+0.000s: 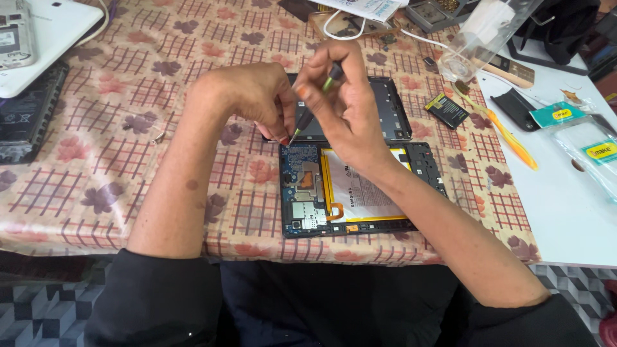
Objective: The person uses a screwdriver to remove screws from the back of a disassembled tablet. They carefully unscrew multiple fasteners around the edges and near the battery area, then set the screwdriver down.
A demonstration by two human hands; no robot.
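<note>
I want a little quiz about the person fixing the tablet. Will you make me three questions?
1. True or false: the right hand holds the screwdriver.
2. Where does the screwdriver tip touch the opened tablet? A) the top left corner B) the bottom right corner C) the middle of the battery
3. What lies under the tablet on the table?

Key
1. True. The right hand grips the screwdriver, and the left hand steadies it near the tip.
2. A, the top left corner, on the blue circuit board.
3. A checked tablecloth with leaf and flower shapes.
</note>
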